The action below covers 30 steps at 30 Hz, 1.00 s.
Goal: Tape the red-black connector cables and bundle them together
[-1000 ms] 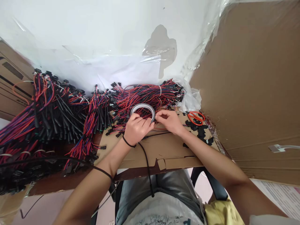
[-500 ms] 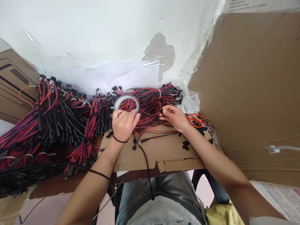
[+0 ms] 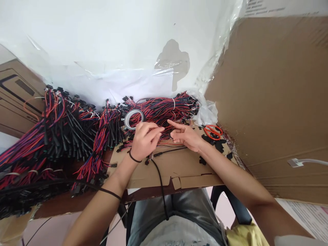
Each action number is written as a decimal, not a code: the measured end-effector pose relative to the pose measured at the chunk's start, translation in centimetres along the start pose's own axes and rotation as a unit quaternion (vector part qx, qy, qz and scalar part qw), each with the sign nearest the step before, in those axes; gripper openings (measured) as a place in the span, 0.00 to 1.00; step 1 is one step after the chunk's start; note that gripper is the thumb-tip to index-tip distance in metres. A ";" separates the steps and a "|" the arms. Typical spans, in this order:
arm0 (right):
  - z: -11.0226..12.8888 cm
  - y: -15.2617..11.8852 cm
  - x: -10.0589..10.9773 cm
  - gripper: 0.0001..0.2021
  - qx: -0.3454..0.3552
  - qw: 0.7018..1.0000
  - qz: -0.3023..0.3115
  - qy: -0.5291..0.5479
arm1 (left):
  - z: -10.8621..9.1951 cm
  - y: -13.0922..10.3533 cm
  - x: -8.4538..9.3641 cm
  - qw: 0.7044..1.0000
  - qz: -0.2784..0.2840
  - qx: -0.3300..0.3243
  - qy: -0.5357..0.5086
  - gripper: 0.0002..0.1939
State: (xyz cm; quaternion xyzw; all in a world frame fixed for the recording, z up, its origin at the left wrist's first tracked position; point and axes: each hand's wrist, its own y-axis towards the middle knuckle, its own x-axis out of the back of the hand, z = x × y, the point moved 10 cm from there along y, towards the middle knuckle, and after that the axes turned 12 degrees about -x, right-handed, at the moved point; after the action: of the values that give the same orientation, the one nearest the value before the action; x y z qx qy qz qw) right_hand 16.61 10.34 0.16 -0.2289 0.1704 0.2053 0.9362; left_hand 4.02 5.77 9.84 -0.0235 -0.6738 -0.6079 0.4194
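Note:
My left hand (image 3: 146,139) is closed in a pinch over the wires. Whatever its fingertips hold is too small to make out. The roll of tape (image 3: 126,120), grey-white inside and dark-edged, rests on the wires just behind that hand. Opposite, my right hand (image 3: 187,137) points its index finger toward the left, while thumb and other fingers pinch a small dark bit, apparently black tape. Both hands are a short gap apart above the front of a bundle of red and dark-blue wires (image 3: 161,104). A black cable (image 3: 160,174) with a connector lies below them, running off the table edge.
Orange-handled scissors (image 3: 214,132) and black tape pieces (image 3: 203,160) lie at the right on the cardboard sheet (image 3: 146,176). More wire bundles (image 3: 77,130) with black sleeves pile up at the left. A large cardboard panel (image 3: 276,102) stands on the right; a plastic bag (image 3: 207,112) sits behind.
My left hand has let go of the tape roll, which now lies on the wires, and has moved right and nearer to me. My right hand has come down slightly, with its index finger stretched out.

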 end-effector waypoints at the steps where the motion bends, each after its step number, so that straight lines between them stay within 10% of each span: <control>1: -0.2 -0.1 -0.3 0.40 -0.014 1.000 0.010 -0.002 | -1.0 0.2 -0.3 0.999 0.005 -0.027 -0.031 0.08; 10: -1.2 -0.7 -2.1 0.43 -0.084 0.989 0.098 -0.067 | -3.5 0.9 -0.3 0.991 0.006 -0.104 -0.087 0.05; 15: -1.9 0.0 -1.2 0.33 -0.094 0.987 0.050 -0.124 | -4.5 1.0 -0.1 0.990 0.015 -0.121 -0.073 0.04; 19: 0.1 0.3 0.3 0.27 0.034 0.968 -0.073 -0.237 | -3.4 1.2 0.9 0.994 -0.037 -0.047 -0.090 0.03; 24: 3.5 -2.3 -2.6 0.20 0.266 0.872 -0.094 -0.400 | 0.2 0.4 0.0 0.982 -0.029 0.124 -0.140 0.04; 30: 4.1 -3.5 -3.8 0.10 0.338 0.814 -0.113 -0.458 | 1.2 0.0 -2.3 0.958 0.053 0.169 -0.226 0.07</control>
State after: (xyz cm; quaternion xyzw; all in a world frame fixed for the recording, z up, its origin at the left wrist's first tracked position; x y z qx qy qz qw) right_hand 15.87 8.38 6.45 0.2048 -0.2470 0.1084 0.9409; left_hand 4.85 7.84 8.55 -0.1248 -0.8417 -0.4410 0.2857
